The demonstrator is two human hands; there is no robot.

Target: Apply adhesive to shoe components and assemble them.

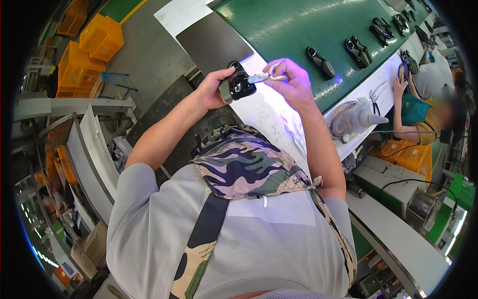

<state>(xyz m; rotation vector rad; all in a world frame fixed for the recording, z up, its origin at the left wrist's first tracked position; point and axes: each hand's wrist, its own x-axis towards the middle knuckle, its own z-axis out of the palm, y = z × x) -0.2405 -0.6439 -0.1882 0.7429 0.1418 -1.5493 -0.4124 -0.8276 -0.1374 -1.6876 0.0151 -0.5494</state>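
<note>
Toward the top middle, my left hand [213, 89] is closed around a glossy black shoe [242, 85] with a grey sole, holding it above the table's edge. My right hand [294, 83] pinches a small crumpled whitish piece [257, 78] that looks like cloth; whether there is a tool inside it I cannot make out. The tip of this piece reaches the shoe's right side, apparently touching the glossy black part. Both hands are held close together, with a bluish-violet light falling on my right fingers.
A green conveyor belt [294, 30] carries several black-and-grey sandals [321, 63]. Along it runs a white ledge [271, 112] with a dark flat plate [214, 44] and a translucent nozzle bottle [357, 118]. A co-worker [433, 112] handles a shoe at right. Orange crates [102, 37] are stacked far left.
</note>
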